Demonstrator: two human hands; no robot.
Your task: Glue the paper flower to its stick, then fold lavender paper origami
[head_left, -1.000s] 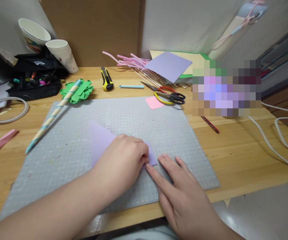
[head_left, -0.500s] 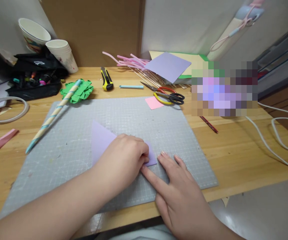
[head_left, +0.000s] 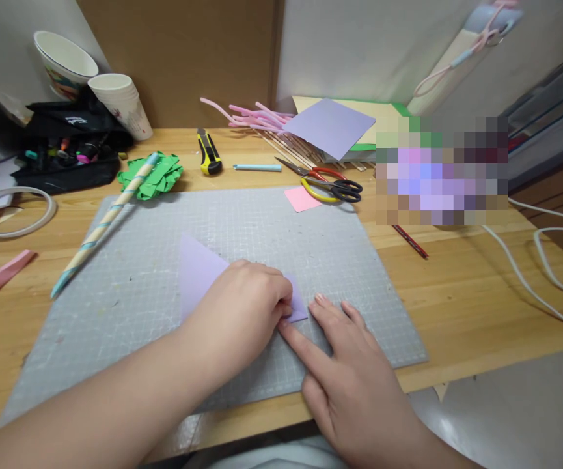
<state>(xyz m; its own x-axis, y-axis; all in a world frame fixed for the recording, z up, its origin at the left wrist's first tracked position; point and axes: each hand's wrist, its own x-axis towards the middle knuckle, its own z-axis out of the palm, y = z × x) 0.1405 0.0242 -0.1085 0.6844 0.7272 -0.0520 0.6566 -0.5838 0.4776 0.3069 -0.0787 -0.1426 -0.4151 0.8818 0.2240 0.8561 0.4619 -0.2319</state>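
A sheet of purple paper (head_left: 198,277), folded into a triangular shape, lies on the grey cutting mat (head_left: 149,260). My left hand (head_left: 249,296) rests over its right part with the fingers curled and pressed together at the lower edge; what lies right under the fingertips is hidden. Just to the right, my right hand (head_left: 349,365) lies flat on the mat with its fingers spread. Its index fingertip touches the paper's lower edge beside my left fingers.
Past the mat lie scissors (head_left: 332,185), a yellow utility knife (head_left: 209,153) and a pink paper square (head_left: 302,199). A striped paper stick (head_left: 103,228) with green crumpled paper (head_left: 161,179) crosses the left corner. A tape roll (head_left: 12,212) and a red pencil (head_left: 411,241) flank the mat.
Almost nothing differs. Both hands keep their places at the paper's lower edge, and the whole view has shifted very slightly.
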